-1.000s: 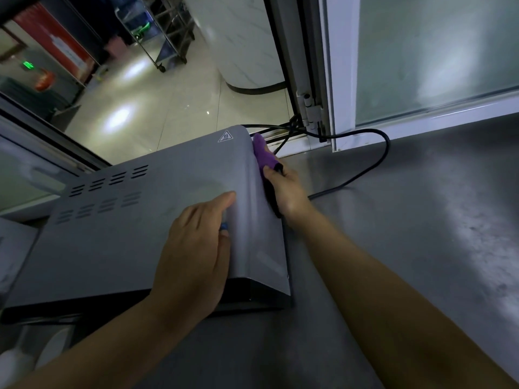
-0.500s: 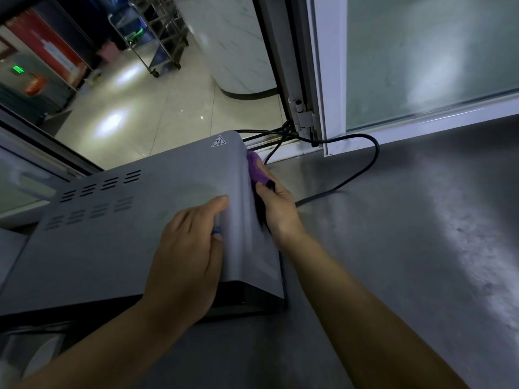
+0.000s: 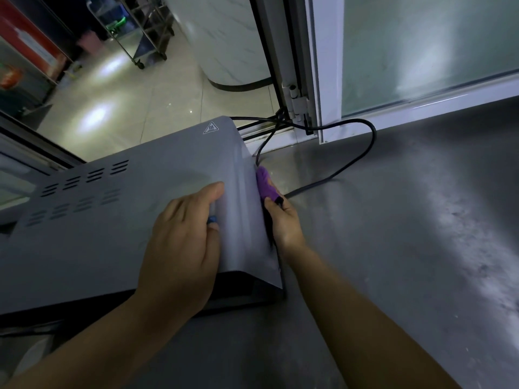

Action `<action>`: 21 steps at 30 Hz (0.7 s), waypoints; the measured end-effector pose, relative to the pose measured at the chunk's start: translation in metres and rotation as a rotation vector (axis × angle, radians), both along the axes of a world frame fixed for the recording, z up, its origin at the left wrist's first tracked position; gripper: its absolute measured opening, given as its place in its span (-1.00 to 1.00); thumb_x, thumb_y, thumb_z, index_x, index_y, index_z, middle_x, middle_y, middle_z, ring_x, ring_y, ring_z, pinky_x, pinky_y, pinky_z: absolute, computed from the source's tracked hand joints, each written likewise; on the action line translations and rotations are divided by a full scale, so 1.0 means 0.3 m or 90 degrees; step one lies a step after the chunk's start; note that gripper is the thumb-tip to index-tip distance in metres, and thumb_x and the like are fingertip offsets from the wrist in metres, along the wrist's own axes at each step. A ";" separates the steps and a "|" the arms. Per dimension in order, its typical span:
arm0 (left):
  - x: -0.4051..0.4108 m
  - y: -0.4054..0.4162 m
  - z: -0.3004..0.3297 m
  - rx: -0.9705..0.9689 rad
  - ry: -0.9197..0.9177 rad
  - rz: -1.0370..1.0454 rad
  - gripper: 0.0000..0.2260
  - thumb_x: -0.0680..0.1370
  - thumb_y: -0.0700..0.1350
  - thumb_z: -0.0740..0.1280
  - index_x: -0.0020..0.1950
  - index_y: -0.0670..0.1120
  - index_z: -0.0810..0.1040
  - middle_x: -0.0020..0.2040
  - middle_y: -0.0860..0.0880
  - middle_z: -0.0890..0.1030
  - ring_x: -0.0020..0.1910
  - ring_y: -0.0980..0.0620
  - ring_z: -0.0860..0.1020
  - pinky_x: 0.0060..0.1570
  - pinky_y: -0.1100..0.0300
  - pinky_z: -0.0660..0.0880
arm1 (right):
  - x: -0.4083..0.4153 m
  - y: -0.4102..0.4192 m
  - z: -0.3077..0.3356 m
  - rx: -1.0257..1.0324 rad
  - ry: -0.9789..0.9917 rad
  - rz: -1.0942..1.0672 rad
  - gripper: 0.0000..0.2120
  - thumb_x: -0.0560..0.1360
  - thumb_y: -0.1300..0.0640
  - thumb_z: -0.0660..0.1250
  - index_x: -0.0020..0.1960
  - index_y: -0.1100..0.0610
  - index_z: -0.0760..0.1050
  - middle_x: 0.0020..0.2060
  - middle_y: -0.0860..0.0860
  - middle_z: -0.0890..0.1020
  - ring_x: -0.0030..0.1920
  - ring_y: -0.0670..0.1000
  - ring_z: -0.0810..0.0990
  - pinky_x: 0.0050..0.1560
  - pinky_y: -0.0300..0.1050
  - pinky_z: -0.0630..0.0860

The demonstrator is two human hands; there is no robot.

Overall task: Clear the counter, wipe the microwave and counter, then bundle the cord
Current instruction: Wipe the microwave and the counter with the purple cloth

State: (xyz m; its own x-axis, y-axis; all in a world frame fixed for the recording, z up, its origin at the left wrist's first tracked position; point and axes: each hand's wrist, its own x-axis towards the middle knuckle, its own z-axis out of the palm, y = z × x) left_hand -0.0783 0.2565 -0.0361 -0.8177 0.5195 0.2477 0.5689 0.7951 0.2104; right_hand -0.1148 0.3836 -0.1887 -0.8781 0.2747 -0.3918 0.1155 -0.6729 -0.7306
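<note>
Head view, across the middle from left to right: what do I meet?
Microwave vent slots, left hand resting flat on the microwave top, purple cloth held by the right hand against the microwave's side, black cord, bare counter.

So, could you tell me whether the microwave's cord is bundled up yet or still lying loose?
Loose: the black cord loops unbundled across the counter behind the microwave.
</note>
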 end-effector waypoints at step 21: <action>0.008 -0.003 -0.001 0.009 0.032 -0.015 -0.58 0.50 -0.17 0.05 0.32 -0.22 0.40 0.18 -0.18 0.54 0.13 -0.03 0.37 0.12 0.15 0.28 | 0.208 -0.052 0.202 -0.054 0.212 0.036 -0.66 0.57 0.34 0.16 0.22 0.05 0.51 0.19 0.05 0.59 0.20 -0.03 0.55 0.14 -0.22 0.51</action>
State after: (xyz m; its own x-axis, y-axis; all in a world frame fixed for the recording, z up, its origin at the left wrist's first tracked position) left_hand -0.0760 0.2556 -0.0365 -0.7912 0.5349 0.2964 0.5980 0.7781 0.1923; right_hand -0.0523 0.3680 -0.1280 -0.9743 0.2012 -0.1009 -0.0812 -0.7325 -0.6759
